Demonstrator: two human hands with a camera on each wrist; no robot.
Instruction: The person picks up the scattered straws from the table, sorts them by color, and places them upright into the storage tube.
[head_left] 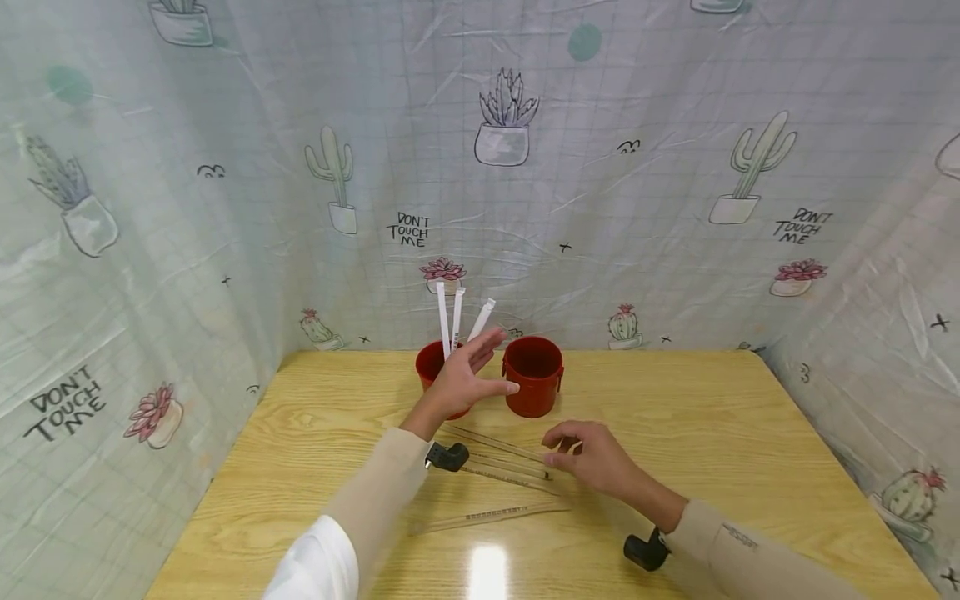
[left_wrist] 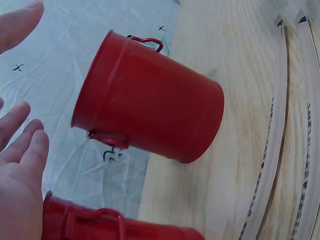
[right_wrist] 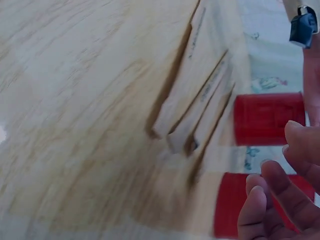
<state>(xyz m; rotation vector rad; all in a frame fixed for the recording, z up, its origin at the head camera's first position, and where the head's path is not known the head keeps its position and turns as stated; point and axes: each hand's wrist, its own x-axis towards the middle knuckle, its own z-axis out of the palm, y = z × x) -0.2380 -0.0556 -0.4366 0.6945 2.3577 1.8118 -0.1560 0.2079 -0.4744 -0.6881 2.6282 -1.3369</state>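
Observation:
My left hand [head_left: 459, 385] reaches over the left red bucket [head_left: 429, 363], thumb spread from its straight fingers and nothing in its grasp. Three white paper-wrapped sticks [head_left: 443, 315] stand in that bucket, partly behind the hand. Just right of the left thumb is a second red bucket [head_left: 531, 398], upright with small side handles; its opening shows no sticks. Nearer to me, several slim paper-wrapped sticks [head_left: 498, 515] with printed lettering lie on the table. My right hand [head_left: 594, 457] hovers by their right ends, its fingers [right_wrist: 252, 212] loosely bent and holding nothing.
The pale wooden table [head_left: 675, 417] meets a plastic curtain [head_left: 637, 192] with cactus drawings along its back edge. A dark wrist device [head_left: 448, 456] sits on the left forearm, another device [head_left: 647, 552] on the right. Light glares on the table front.

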